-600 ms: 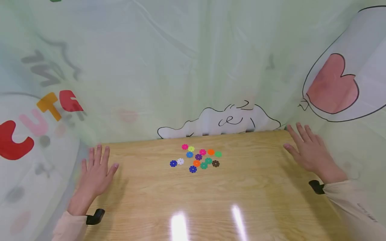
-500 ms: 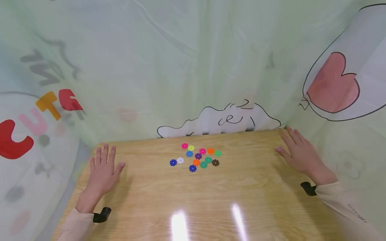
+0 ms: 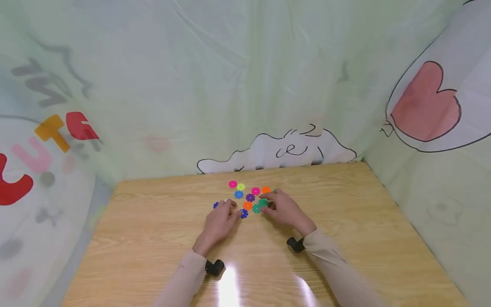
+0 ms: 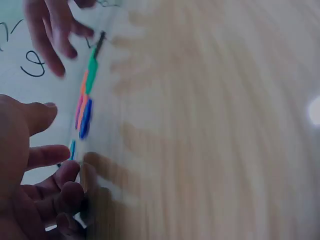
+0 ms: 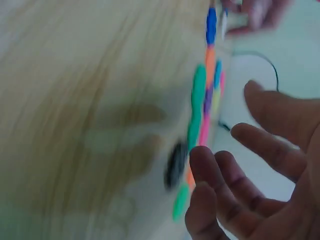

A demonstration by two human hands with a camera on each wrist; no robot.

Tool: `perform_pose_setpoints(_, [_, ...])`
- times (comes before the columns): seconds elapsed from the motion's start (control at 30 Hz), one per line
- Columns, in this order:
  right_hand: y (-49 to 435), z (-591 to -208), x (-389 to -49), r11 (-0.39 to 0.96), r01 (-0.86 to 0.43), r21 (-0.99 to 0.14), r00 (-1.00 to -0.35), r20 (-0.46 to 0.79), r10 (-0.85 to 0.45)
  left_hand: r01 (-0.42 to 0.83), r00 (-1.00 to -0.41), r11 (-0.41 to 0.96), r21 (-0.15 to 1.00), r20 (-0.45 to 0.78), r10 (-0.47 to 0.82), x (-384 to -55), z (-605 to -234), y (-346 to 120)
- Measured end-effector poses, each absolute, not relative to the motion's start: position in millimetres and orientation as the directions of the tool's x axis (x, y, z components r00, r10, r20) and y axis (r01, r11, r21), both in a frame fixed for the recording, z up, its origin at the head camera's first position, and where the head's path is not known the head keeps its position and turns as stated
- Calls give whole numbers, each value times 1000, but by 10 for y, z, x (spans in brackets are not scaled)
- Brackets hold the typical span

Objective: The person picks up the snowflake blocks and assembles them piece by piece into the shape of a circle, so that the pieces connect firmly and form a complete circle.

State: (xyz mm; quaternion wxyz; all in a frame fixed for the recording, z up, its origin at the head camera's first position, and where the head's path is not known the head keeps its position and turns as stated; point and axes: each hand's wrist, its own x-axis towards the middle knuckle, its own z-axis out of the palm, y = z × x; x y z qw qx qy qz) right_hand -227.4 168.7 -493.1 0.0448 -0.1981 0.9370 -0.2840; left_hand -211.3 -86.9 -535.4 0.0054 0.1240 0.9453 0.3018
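Observation:
Several small notched plastic discs lie flat in a cluster, among them a purple disc [image 3: 250, 197], an orange disc [image 3: 247, 206] and a yellow disc [image 3: 240, 186]. My left hand [image 3: 219, 221] hovers at the cluster's left side, thumb near a dark blue disc [image 3: 244, 213], fingers overlapping the white disc. On the right, my right hand [image 3: 287, 209] is over the brown disc [image 5: 176, 165], its thumb and forefinger spread beside the green discs [image 3: 257, 208]. Both hands have loosely bent fingers with nothing between them. The right hand hides most of the brown disc in the head view.
The discs lie toward the back of a wooden table [image 3: 153, 238]. A printed curtain [image 3: 172, 85] hangs behind it and along both sides. Each wrist carries a small black camera, such as the left wrist camera [image 3: 215, 267]. Bright light reflections show on the front tabletop.
Both hands have swung inward from the table's left and right sides to the disc cluster, and their spread fingers have bent. The discs keep their layout.

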Motion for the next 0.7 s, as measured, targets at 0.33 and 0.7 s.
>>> perform_pose_setpoints(0.33, [1344, -5095, -2398, 863, -240, -445, -959, -28, -282, 157, -984, 810, 565, 25, 174, -2175, -5366, -652])
perform_pose_setpoints(0.7, [1347, -5040, -2324, 763, -209, -611, -961, -15, -275, 50, -967, 654, 755, -127, 220, -2091, -5298, -749])
